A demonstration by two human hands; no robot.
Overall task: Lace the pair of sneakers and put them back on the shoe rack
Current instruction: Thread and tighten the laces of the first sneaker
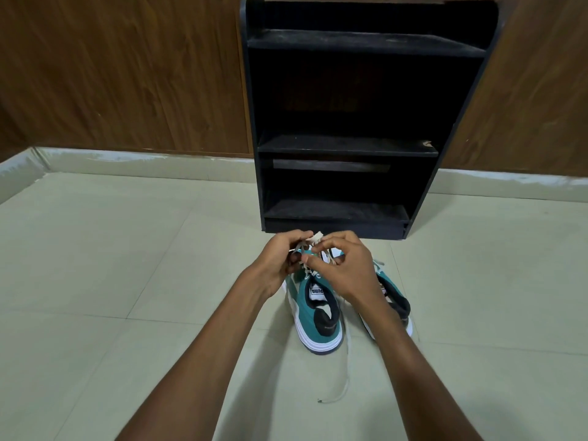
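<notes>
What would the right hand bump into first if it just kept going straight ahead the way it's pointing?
Probably the left hand: the right hand points left and slightly forward, the two nearly touching around the white lace. Depth is hard to judge from one view.

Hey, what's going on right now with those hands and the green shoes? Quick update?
Left hand and right hand both pinching white lace over left sneaker. Right sneaker beside it. Shoe rack ahead, shelves open, nothing blocking.
</notes>
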